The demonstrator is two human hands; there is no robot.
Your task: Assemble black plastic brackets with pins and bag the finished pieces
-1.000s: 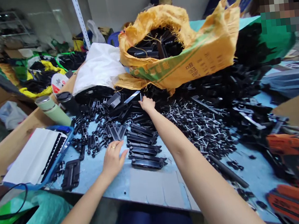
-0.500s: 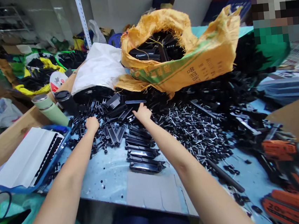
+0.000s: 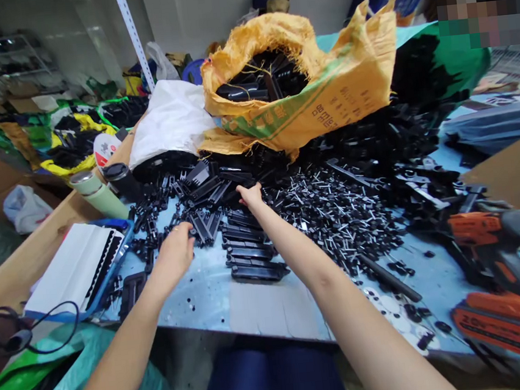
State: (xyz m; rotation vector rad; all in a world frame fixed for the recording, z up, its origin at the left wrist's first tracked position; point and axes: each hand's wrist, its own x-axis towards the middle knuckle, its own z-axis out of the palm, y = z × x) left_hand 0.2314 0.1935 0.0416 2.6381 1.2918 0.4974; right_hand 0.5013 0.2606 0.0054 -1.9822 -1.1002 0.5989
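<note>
My left hand (image 3: 177,251) is over the blue table (image 3: 201,305), its fingers pinched, with a small black part (image 3: 193,231) at the fingertips. Beside it lie black slotted bars (image 3: 205,226) and small black fittings. My right hand (image 3: 251,197) is at the heap of long black plastic parts, fingers closed on a dark part whose outline merges with the heap. Below that hand a row of black elongated assemblies (image 3: 254,254) lies stacked towards me. To its right spreads a pile of black-headed screws (image 3: 335,212).
A yellow woven sack (image 3: 344,113) of black parts and a white sack (image 3: 170,121) stand behind. A green bottle (image 3: 101,198), dark cup (image 3: 123,180) and blue tray (image 3: 128,232) are left. Orange power tools (image 3: 507,324) lie right. A person is at the far right.
My left hand has come nearer, away from the small fittings. My right hand has shifted slightly; the long dark strip beside its fingers no longer shows there. The view has turned a little.
</note>
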